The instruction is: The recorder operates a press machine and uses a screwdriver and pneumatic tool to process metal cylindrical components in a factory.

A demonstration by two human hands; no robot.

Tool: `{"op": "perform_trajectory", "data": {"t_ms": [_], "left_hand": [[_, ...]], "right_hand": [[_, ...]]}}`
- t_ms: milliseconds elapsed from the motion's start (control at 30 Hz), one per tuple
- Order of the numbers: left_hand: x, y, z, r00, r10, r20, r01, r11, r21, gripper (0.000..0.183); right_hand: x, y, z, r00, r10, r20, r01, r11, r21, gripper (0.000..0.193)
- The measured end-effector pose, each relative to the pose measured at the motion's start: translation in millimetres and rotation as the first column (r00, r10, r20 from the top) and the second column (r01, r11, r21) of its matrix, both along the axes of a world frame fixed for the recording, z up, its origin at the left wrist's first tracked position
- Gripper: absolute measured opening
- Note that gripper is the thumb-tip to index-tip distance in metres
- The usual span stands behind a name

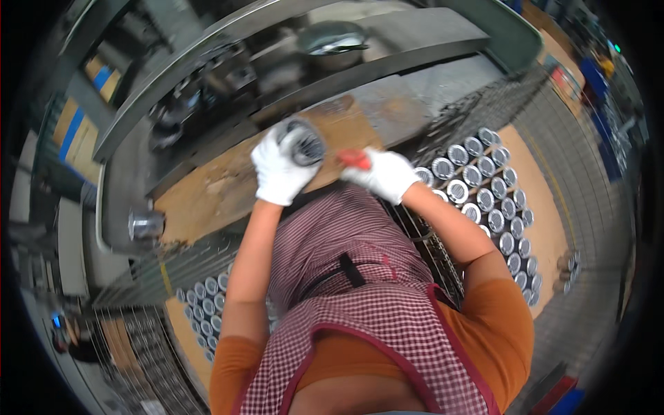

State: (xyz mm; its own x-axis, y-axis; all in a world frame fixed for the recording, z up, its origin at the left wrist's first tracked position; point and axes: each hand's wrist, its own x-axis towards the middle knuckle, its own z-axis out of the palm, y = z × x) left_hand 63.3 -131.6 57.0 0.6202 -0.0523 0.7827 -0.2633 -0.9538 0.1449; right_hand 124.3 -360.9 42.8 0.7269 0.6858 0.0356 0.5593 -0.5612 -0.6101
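Observation:
My left hand (278, 169), in a white glove, is closed around a round grey metal part (306, 143) with ribs or slots inside its open end. It is raised over the brown, worn work board (220, 181). Just to the right, my gloved right hand (389, 176) grips a small red-handled tool (354, 159). The tool's working end is blurred and I cannot make out its kind. A gap shows between the red handle and the metal part.
A wire basket (579, 131) on the right holds rows of round metal parts (485, 200) on cardboard. More such parts (206, 304) stand at the lower left. A metal cup (146, 225) is left of the board. Behind are a metal bowl (332, 59) and a raised metal ledge (415, 50).

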Motion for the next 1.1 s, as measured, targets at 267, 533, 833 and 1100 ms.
{"op": "perform_trajectory", "data": {"t_ms": [267, 533, 833, 1100], "left_hand": [[-3.6, 6.1, -6.8, 0.998, 0.046, 0.051, -0.046, 0.999, -0.011, 0.069], [-6.8, 10.4, -7.8, 0.995, 0.034, 0.092, -0.034, 0.999, 0.000, 0.068], [-7.8, 11.4, -7.6, 0.999, 0.018, 0.041, -0.016, 0.998, -0.061, 0.069], [-18.6, 82.8, -50.6, 0.988, -0.002, -0.157, -0.106, 0.727, -0.678, 0.060]], "right_hand": [[4.2, 3.6, 19.3, 0.986, -0.089, -0.140, 0.067, 0.986, -0.151, 0.071], [-14.2, 13.5, 21.2, 0.929, 0.016, -0.370, 0.002, 0.999, 0.048, 0.066], [-1.3, 5.8, 25.2, 0.922, -0.064, -0.381, 0.104, 0.991, 0.087, 0.067], [118.4, -100.4, 56.9, 0.770, -0.635, -0.059, 0.511, 0.558, 0.654, 0.042]]}}
